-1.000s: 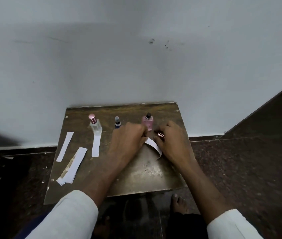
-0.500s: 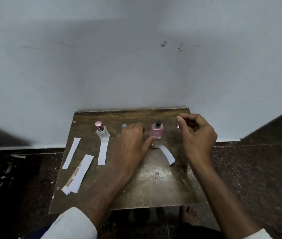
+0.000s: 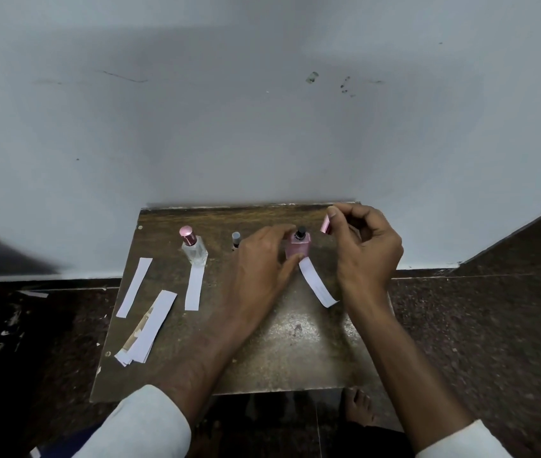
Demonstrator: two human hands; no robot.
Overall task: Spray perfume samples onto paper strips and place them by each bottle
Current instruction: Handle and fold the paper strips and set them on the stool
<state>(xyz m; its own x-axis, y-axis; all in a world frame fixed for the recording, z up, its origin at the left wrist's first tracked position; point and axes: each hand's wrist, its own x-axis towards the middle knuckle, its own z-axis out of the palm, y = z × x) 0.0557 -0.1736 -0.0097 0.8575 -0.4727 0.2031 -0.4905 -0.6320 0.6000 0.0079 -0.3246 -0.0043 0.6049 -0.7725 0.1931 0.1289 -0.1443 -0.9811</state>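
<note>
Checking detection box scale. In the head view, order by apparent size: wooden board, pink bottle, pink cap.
1. wooden board, largest by far.
2. pink bottle.
3. pink cap, smallest; partly hidden by the right hand pinching it.

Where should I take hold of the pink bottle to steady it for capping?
Grip the pink bottle by its flat side walls, low on the body, coming from the left where the left hand is. This leaves the uncapped black nozzle free for the cap.

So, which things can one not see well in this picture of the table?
- Middle bottle, head view: the left hand covers all but its cap.
- Pink bottle: whether the left fingers grip it or only touch it is unclear.
- Pink cap: the right hand hides part of it.
- Bottle labels: too small to read.
</note>
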